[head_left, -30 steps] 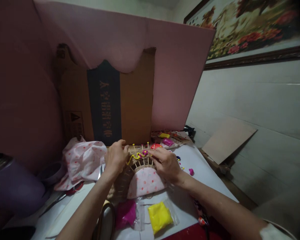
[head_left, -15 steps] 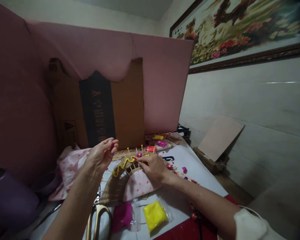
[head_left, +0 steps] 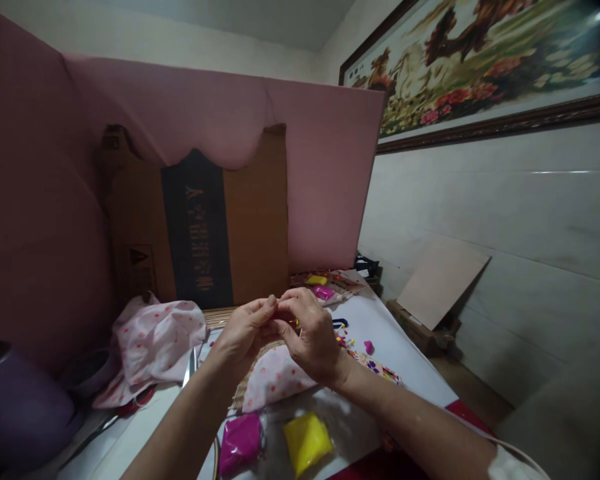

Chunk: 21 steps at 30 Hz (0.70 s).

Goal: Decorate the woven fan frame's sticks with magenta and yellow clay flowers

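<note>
My left hand [head_left: 243,330] and my right hand [head_left: 310,327] meet fingertip to fingertip, both pinched. Whatever lies between their fingers is hidden. Beneath them is a woven straw piece with a half-round of pink polka-dot cloth [head_left: 275,379]; my hands cover most of its upper edge. Nearer to me lie a magenta packet [head_left: 241,443] and a yellow packet [head_left: 308,441], both in clear plastic and seemingly soft clay. A small magenta lump [head_left: 369,347] sits on the white surface, right of my right hand.
Crumpled polka-dot cloth [head_left: 155,337] lies at the left, with a scissor blade [head_left: 190,367] beside it. A purple container [head_left: 23,407] stands far left. Cardboard [head_left: 255,220] rises behind. More packets, among them a magenta one [head_left: 323,293], lie at the back.
My left hand has moved right and down to meet my right hand. My right hand has lifted off the woven piece, slightly up. The view has tilted a little.
</note>
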Available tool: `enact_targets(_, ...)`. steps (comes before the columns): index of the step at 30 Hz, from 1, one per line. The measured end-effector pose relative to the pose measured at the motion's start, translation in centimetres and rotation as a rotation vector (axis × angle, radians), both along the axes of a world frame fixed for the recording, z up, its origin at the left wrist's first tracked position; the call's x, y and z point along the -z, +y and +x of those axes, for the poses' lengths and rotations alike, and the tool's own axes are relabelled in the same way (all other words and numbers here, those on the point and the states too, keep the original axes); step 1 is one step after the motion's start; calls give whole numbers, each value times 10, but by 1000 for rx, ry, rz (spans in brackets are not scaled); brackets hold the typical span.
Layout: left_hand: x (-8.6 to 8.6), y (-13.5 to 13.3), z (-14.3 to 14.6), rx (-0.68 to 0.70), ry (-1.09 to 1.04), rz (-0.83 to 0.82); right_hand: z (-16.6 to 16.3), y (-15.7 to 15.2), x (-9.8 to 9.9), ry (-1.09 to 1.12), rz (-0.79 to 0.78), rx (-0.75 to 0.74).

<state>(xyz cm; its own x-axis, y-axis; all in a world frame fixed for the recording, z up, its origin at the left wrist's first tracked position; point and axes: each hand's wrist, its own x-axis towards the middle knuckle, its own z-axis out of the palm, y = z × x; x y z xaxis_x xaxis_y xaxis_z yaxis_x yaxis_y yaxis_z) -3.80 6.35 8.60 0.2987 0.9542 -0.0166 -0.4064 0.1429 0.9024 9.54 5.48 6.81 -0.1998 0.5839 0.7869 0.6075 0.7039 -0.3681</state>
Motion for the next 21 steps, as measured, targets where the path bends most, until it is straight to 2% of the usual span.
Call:
enact_targets(6, -3, -6, 6, -32, 102, -10, 13, -3, 2, 27, 38, -84)
enact_targets(10, -7, -8, 6, -105, 256, 87, 23, -3, 0, 27, 135, -10)
enact_targets(13, -8, -10, 6, -73, 370, 164, 29, -2, 0, 1, 198, 35)
enact_targets(16, -8, -10, 5, -53, 435, 147, 32, -1, 1, -15, 229, 47)
enact_targets(21, -10, -9, 3, -64, 409, 111, 36, 2, 3, -25, 152, -127)
